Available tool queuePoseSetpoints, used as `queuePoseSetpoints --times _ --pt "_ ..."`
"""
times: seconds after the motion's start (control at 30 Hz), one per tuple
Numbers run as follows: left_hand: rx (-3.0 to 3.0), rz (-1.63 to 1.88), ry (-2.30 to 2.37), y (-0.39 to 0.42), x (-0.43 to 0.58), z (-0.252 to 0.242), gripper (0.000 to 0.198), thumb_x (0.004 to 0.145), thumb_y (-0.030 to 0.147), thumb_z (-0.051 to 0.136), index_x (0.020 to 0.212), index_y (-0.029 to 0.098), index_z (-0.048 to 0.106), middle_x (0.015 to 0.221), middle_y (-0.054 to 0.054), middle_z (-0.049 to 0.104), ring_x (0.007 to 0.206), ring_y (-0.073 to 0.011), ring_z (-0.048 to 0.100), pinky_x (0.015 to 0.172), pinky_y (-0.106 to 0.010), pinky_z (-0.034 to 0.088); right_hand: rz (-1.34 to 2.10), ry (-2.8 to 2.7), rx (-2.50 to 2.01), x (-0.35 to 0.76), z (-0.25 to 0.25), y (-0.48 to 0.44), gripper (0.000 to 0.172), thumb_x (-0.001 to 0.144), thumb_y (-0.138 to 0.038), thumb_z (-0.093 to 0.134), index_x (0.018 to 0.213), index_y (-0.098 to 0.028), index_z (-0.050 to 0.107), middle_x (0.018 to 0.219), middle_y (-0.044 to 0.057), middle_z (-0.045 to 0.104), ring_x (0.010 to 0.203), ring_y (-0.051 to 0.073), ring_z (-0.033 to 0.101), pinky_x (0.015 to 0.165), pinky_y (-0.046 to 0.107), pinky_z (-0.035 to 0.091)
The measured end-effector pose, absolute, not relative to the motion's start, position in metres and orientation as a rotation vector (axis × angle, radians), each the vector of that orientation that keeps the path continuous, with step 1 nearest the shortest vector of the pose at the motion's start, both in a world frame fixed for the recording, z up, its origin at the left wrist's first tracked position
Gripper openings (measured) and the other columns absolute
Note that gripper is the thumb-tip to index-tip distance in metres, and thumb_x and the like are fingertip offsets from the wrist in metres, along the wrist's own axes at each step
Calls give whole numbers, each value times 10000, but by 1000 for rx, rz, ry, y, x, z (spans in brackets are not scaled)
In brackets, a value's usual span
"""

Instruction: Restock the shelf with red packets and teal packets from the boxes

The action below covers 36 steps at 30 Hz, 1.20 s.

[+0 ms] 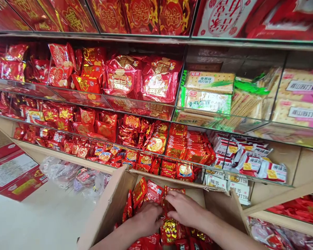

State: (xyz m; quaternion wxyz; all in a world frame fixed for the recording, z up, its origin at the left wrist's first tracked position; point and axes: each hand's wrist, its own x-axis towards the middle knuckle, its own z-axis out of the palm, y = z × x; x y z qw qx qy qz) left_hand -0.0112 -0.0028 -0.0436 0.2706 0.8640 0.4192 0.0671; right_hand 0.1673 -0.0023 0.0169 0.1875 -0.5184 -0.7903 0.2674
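Observation:
An open cardboard box point(219, 205) stands in front of me, holding many small red and gold snack packets point(140, 192). Both of my hands reach down inside it, close together. My left hand point(149, 216) is closed with its fingers curled among the packets; what lies under them is hidden. Just to its right, my right hand point(182, 208) has thumb and fingers bent around a red snack packet point(168, 206), partly covered by the hand. Below the hands lies a red packet with gold print point(170, 230).
Tiered shelves with clear front panels rise behind the box, full of red-wrapped snacks point(123, 81). Green-edged cracker packs point(208, 99) and white-and-red packets point(250, 163) sit to the right. Plastic bags point(80, 177) and red cartons point(17, 170) are at the left by the pale floor point(49, 222).

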Motion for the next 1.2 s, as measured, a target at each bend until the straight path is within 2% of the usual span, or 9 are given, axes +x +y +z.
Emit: queuePoseSetpoints --times 0.1,0.2,0.37,0.53,0.67,0.77,0.87,1.07,1.2 --pt "2286 208 1118 -3 -11 -45 124 694 262 538 767 199 616 749 -29 614 742 -177 540 715 -281 396 555 -2340 -1542 164 -24 -7 363 653 -77 490 985 -171 602 1031 131 586 955 290 511 788 381 386" --pt "2157 284 1126 -3 -9 -39 139 718 238 507 794 200 617 766 -25 623 740 -163 546 708 -260 408 399 -2368 -1648 163 -35 -4 414 719 -12 316 1005 -162 576 1004 134 582 943 271 503 776 406 358" --pt "1944 712 1182 2 -6 -24 218 762 209 440 921 186 588 904 -57 600 836 -162 541 777 -268 422 529 -2449 -1602 167 -19 0 231 662 -65 435 820 -190 548 825 54 608 822 228 529 724 356 343" --pt "1657 955 1148 5 -4 -10 341 791 327 446 1103 192 467 1012 -64 561 900 -161 523 805 -284 420 861 -2005 -1548 169 10 -1 124 672 -191 523 786 -207 476 759 -10 573 704 160 509 638 271 360" --pt "1567 978 1112 2 0 -3 267 795 398 423 782 160 545 721 -13 565 686 -130 501 653 -225 417 1069 -1720 -1396 150 20 -14 147 655 -243 580 768 -210 492 734 -32 553 699 144 500 646 253 389" --pt "1477 1115 1194 0 3 -4 325 796 428 410 611 164 454 582 27 461 572 -97 415 557 -192 367 1082 -1384 -1353 131 8 -26 179 729 -351 520 824 -201 499 795 0 565 774 159 517 690 266 405" --pt "1385 1146 1221 0 4 -6 358 776 470 426 582 171 403 550 44 411 529 -82 372 516 -183 337 1053 -1172 -1409 120 -6 -32 254 786 -441 413 782 -198 487 738 1 558 731 162 521 668 268 406" --pt "1314 1047 1286 -1 2 -9 443 727 584 409 612 162 478 572 10 503 549 -107 441 507 -197 347 906 -1227 -1557 122 -12 -34 310 815 -475 340 690 -212 448 616 -21 514 602 154 492 594 261 370" --pt "1365 1013 1313 0 1 -12 437 743 571 393 605 164 477 558 14 492 537 -106 433 496 -198 333 841 -1269 -1586 126 -13 -34 307 839 -462 291 707 -220 424 619 -19 505 601 159 492 595 266 359"
